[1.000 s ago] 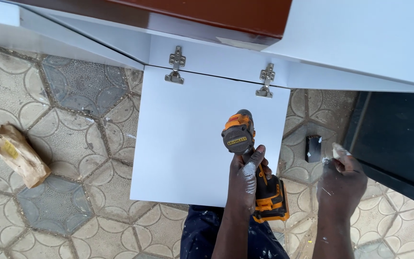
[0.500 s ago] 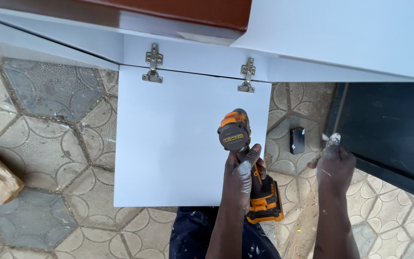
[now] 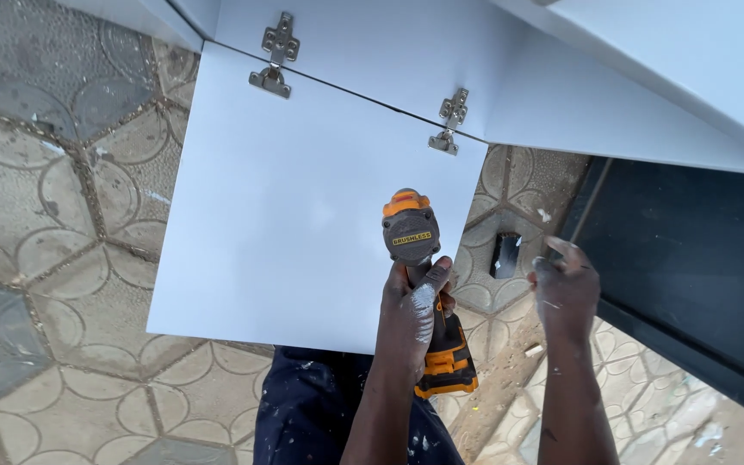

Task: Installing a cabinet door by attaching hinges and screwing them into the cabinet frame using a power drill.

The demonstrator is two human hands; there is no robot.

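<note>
Drill (image 3: 419, 275) nearer now; smooth white panel (image 3: 303, 189).

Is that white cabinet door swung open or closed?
Open. The white door hangs out from the cabinet edge on its two metal hinges, its inner face showing, with the paved floor visible past its free edge.

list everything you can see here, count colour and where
cabinet door: 1, white, hanging open at centre
hinges: 2, silver, along the door's top edge, second at
cabinet panels: white, across the top and right
cordless drill: 1, orange and grey, in front of the door
small dark object: 1, on the paving right of the door
paving: grey patterned tiles, below
dark panel: 1, right
trousers: dark blue, paint-flecked, bottom centre
left hand: grip around the drill's handle
right hand: beside the drill, whether it holds anything is unclear
</note>
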